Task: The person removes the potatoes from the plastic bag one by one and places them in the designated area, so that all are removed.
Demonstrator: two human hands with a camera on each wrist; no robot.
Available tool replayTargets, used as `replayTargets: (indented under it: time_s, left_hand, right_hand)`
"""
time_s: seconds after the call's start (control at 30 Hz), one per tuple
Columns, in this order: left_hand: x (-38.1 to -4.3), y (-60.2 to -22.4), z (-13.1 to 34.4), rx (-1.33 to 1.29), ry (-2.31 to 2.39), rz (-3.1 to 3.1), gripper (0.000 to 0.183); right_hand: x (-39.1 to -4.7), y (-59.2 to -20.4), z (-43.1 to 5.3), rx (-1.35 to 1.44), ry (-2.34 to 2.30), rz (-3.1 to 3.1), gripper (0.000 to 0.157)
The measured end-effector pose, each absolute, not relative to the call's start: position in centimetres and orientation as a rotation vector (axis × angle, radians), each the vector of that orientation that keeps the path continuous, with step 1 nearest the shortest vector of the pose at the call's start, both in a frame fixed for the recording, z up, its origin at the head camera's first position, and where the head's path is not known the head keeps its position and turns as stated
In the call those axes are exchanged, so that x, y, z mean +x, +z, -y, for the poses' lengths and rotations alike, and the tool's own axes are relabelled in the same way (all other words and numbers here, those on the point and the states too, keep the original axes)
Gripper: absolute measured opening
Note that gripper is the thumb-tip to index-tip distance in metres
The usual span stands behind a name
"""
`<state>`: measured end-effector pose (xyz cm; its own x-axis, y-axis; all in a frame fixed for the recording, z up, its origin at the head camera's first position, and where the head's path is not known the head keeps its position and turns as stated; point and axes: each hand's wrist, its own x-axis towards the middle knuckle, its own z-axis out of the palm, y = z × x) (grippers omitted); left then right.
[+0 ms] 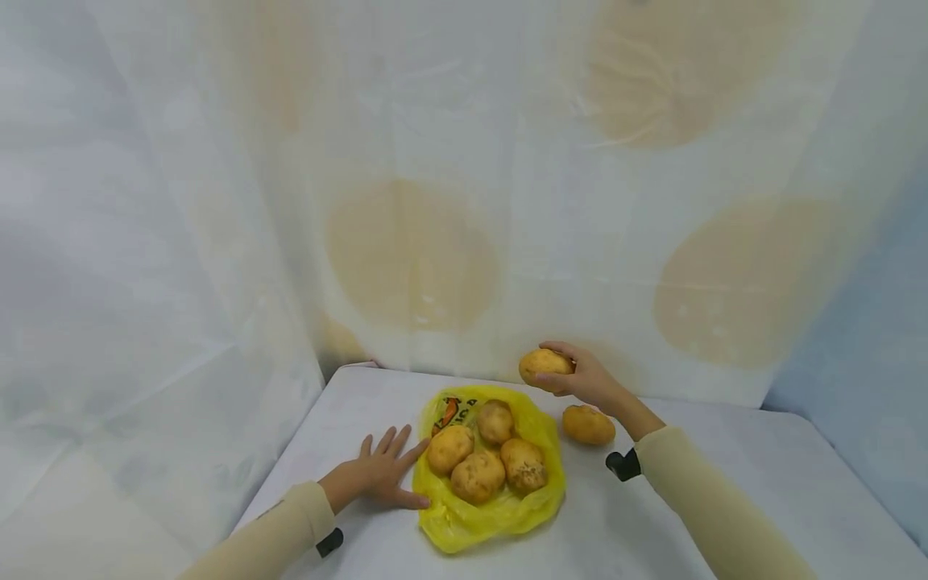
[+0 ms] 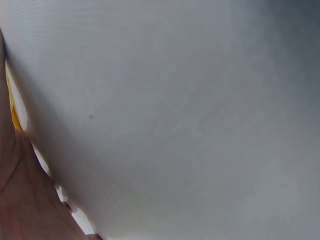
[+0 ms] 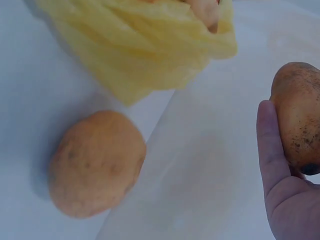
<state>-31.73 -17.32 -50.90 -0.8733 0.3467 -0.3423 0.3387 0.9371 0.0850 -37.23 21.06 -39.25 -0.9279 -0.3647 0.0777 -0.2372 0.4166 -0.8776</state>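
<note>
R hand (image 1: 590, 379) has thumb & fingers curled round a held potato (image 1: 538, 365), parted abt its width, w/ a loose potato (image 1: 588, 424) on the white tabletop (image 1: 761, 483) just below those fingers. L hand (image 1: 380, 473) lies flat, fingers straight & spread wide, gripping nothing, index & thumb tips at the edge of a yellow bag (image 1: 464, 528); 4 bagged potatoes (image 1: 478, 476) sit just R of those tips, btwn both hands
</note>
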Motion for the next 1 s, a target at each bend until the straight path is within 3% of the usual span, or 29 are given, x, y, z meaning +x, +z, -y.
replayTargets:
  time_s: [0.33,0.67,1.0]
  left_hand:
    - [-31.6,-50.9,17.2,0.501,0.057,-2.743,0.110]
    - [-32.0,-51.3,16.9,0.537,0.067,-2.746,0.110]
    - [-31.8,-51.4,16.8,0.520,0.074,-2.746,0.110]
  right_hand:
    - [-36.7,-39.3,-25.0,-0.472,-1.551,-2.594,0.075]
    - [-35.7,-39.9,-28.9,-0.410,-1.608,-2.644,0.067]
    - [-35.3,-41.0,-30.7,-0.163,-1.679,-2.637,0.087]
